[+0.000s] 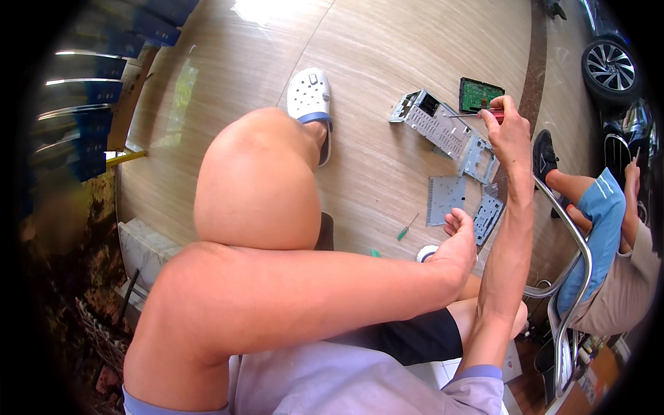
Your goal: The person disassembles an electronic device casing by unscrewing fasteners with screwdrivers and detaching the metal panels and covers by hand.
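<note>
My right hand (508, 131) is closed around the red handle of a screwdriver (492, 115). Its thin shaft points left, over the end of a long silver metal casing (443, 128) on the floor. Beyond that hand lies a green circuit board (479, 95) in a dark frame. My left hand (453, 245) hovers lower down, palm partly turned up, fingers loosely curled and nothing visible in them. Nearest to it are a flat slotted metal plate (446, 197) and a perforated metal bracket (488, 218). The screwdriver's tip is too small to tell whether it touches the casing.
A green-handled screwdriver (407, 228) lies on the tiled floor (373, 76). My bent knee (256, 180) and a white clog (310, 97) are at left. To the right, another person in blue shorts (595, 228) sits by a chrome chair frame (581, 249), near a car wheel (610, 67).
</note>
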Available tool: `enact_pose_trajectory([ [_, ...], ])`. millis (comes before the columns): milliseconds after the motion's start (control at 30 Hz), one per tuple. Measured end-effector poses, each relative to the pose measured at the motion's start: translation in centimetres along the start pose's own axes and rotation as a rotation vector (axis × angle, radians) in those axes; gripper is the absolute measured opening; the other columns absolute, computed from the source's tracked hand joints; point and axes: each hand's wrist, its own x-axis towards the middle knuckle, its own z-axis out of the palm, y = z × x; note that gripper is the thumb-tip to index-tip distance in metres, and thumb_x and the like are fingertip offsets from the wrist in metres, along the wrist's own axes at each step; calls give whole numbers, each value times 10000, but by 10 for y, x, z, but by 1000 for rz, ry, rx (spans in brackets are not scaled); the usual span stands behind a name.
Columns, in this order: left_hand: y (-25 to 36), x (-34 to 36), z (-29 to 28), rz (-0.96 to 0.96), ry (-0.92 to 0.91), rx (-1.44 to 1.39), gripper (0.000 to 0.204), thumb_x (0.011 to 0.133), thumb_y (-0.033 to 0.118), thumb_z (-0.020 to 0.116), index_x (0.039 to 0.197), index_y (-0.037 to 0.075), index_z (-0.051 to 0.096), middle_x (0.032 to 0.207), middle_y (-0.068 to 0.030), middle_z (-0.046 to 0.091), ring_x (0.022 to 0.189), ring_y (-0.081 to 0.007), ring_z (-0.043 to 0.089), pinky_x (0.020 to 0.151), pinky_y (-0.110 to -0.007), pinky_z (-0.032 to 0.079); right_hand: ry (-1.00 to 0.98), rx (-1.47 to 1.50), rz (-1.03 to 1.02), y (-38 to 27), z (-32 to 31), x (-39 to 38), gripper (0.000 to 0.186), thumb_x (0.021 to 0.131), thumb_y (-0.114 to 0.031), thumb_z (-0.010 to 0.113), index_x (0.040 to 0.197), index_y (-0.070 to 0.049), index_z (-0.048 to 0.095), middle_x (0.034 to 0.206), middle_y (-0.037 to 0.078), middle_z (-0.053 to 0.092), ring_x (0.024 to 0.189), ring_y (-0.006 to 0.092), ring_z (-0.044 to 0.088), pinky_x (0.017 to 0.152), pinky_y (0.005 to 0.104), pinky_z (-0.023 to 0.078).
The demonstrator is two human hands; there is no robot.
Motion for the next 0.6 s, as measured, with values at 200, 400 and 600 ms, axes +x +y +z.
enact_pose_trajectory([
  [200,1,3,0,-13,2,-19,592,827,372,679,1300,27,590,1236,-178,630,1129,-346,603,980,-586,379,31,-17,1,2,5,-4,264,910,-230,679,1053,-32,580,911,193,708,875,356,702,764,429,532],
  [400,2,3,-1,13,-14,1,585,827,370,680,1299,34,598,1241,-171,629,1133,-342,602,977,-589,381,67,124,-63,0,14,-4,239,892,-167,688,1052,-30,576,923,173,710,880,334,704,761,418,532],
  [600,3,5,0,2,-8,-3,584,828,374,676,1297,35,594,1243,-174,633,1120,-330,612,972,-584,383,-6,108,-3,-5,5,-4,190,864,-121,715,981,-16,608,904,157,717,871,312,710,755,397,537],
])
